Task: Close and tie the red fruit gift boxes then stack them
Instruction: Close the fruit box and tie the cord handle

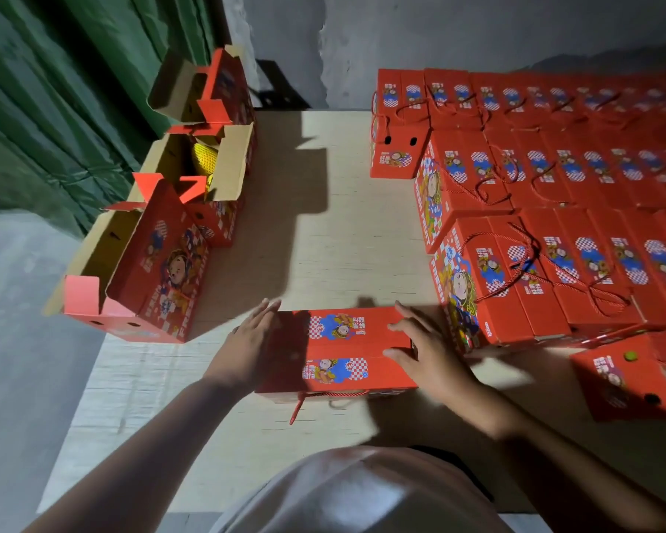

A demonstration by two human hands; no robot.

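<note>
A closed red gift box lies on the pale wooden table right in front of me, its printed top flaps facing up. A red cord hangs loose along its near side. My left hand lies flat against the box's left end with straight fingers. My right hand presses on the box's right end, fingers spread over the top flap. Neither hand grips the cord.
Three open red boxes line the table's left edge; one holds a yellow netted fruit. Several closed, corded boxes are stacked in rows at the right. Another red box lies at the near right. A green curtain hangs at the left.
</note>
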